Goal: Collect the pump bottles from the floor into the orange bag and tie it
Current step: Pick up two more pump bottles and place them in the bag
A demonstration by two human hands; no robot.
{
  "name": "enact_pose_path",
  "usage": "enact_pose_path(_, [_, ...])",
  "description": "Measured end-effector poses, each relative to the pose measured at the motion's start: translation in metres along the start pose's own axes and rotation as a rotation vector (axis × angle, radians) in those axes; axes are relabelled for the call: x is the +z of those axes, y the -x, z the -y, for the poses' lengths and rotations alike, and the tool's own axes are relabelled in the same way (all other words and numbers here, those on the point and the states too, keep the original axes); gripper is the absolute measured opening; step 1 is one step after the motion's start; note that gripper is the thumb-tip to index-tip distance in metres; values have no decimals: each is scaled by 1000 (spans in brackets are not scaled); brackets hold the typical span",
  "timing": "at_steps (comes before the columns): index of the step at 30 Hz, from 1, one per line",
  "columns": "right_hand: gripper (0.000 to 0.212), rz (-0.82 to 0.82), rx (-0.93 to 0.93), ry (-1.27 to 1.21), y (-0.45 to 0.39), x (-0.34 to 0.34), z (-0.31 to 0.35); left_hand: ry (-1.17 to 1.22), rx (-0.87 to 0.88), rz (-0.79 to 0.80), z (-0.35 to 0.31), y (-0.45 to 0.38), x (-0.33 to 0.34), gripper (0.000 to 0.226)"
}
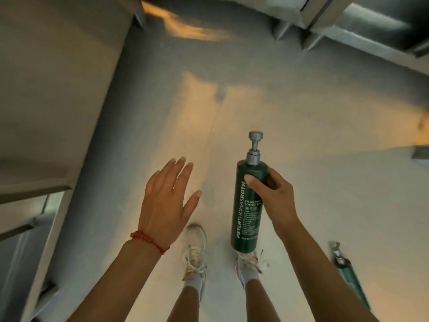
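Observation:
A dark green pump bottle (247,205) with a grey pump head and white lettering is held upright above the floor, my right hand (271,196) wrapped around its upper body. My left hand (166,201) hovers to the left of it, palm down, fingers spread, holding nothing; a red cord bracelet is on that wrist. A second green pump bottle (348,273) lies on its side on the floor at the lower right, partly hidden behind my right forearm. No orange bag can be made out; only a blurred orange smear shows near the top.
My two feet in white sneakers (195,249) stand on the pale floor below the hands. A grey counter or furniture edge (69,112) runs along the left. Grey cabinet bases (325,26) line the top right.

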State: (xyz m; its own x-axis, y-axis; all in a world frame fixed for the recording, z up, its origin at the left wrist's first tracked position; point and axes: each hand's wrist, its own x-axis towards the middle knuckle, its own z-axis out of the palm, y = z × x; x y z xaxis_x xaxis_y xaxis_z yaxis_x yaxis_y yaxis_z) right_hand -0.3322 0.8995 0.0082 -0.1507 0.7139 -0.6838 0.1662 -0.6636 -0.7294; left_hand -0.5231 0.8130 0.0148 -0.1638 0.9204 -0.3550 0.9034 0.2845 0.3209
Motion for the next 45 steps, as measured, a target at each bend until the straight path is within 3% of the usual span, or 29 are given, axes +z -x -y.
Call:
enact_pose_path(8, [24,-270,-67,-207,118,-44,79,-15,307,-24,-73,24,-106,53])
enact_pose_path(16, [22,-563,-80,-410,242,-103,83,-47,601,58,-162,66,-144,52])
enact_pose_path(21, [29,-749,-58,-491,307,-145,61,-61,724,99,-213,98,-132,54])
enact_pose_path(28, [18,-895,-80,-558,383,-209,5,-135,829,117,-269,158,-99,55])
enact_pose_path(37, [18,-941,-52,-636,492,-292,-85,-134,775,149,-347,266,-27,59])
enact_pose_path(45, [23,-963,-45,-606,534,-373,-113,-122,787,164,-425,309,16,56])
